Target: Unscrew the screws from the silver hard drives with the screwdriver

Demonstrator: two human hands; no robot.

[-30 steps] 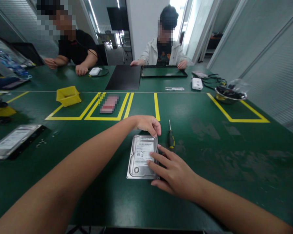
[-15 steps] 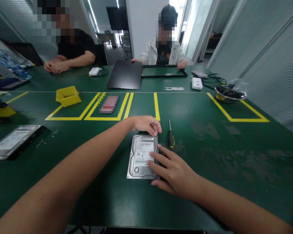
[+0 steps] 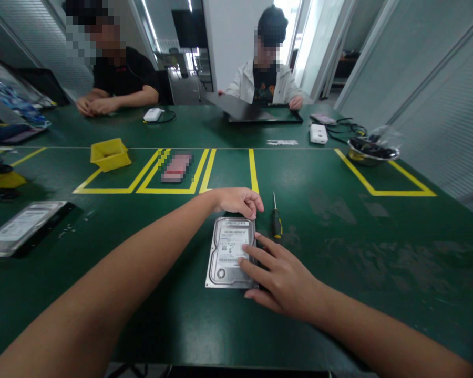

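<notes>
A silver hard drive with a white label lies flat on the green table in front of me. My left hand is at its far edge, fingers curled in and thumb close to the far right corner; whatever they may pinch is hidden. From the right, my right hand rests on the drive with fingers spread, two fingertips on the label and the thumb by the near right corner. A black and yellow screwdriver lies just right of the drive, touched by neither hand.
Another hard drive lies at the left, with several tiny screws beside it. A yellow bin stands farther back, and a metal bowl at the right. Across the table, a person handles a black panel; another person sits left.
The person opposite has tilted the black panel up and over the black frame on the right. My hands and the hard drive have hardly moved.
</notes>
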